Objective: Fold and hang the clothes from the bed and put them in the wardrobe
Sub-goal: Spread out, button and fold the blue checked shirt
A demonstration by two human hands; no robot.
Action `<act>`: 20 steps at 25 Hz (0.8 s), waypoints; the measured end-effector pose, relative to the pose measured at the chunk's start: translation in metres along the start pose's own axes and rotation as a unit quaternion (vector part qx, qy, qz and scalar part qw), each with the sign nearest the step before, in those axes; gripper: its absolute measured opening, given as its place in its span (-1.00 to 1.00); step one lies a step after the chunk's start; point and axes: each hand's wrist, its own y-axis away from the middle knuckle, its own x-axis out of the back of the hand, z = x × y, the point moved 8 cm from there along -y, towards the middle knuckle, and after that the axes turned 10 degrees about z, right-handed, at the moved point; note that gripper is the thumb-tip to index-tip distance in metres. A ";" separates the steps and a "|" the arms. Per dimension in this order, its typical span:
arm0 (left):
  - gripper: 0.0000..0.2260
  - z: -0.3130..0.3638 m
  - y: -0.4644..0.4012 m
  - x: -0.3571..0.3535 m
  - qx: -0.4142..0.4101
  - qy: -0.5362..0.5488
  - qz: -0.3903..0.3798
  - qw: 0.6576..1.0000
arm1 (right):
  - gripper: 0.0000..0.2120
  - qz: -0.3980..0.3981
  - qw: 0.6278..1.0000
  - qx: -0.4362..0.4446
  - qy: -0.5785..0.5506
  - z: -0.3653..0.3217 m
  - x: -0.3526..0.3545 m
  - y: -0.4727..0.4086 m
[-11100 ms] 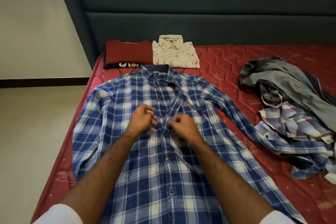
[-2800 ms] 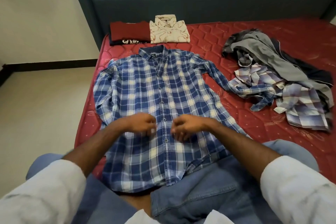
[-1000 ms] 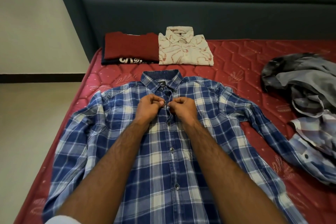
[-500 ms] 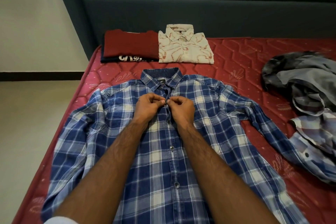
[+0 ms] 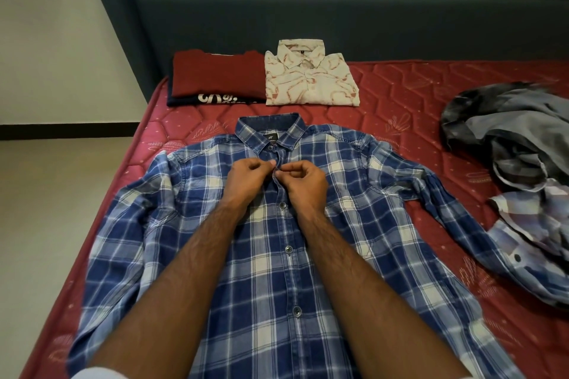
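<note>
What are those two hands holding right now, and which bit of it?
Both hands, left hand and right hand, pinch the blue plaid shirt at its front button strip, just below the collar; each grip is at the fingertips.

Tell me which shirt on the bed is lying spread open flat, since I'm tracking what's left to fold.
The blue plaid shirt, sleeves out; both hands pinch its placket. The cream patterned shirt is folded, the pale plaid one is crumpled.

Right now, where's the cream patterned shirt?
In the head view, the cream patterned shirt lies folded at the bed's far end against the headboard, immediately right of the folded maroon top and beyond the plaid shirt's collar.
</note>
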 end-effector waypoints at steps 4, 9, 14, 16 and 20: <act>-0.92 0.004 0.004 0.000 -0.024 -0.020 0.021 0.999 | -0.82 -0.008 1.000 0.006 0.012 -0.001 -0.001 0.003; -0.94 0.005 0.007 -0.001 -0.047 -0.070 0.079 0.993 | -0.80 -0.008 0.999 -0.017 0.045 -0.002 -0.003 0.002; -0.85 0.005 0.009 -0.003 -0.068 -0.076 0.067 0.992 | -0.74 -0.022 0.997 -0.050 0.046 0.000 -0.005 -0.001; -0.83 0.005 0.008 -0.004 -0.078 -0.095 0.052 0.991 | -0.73 -0.033 0.996 -0.057 0.054 0.000 -0.005 -0.001; -0.74 0.006 0.003 0.000 -0.084 -0.097 0.050 0.990 | -0.75 -0.045 0.996 -0.058 0.041 -0.002 -0.002 -0.004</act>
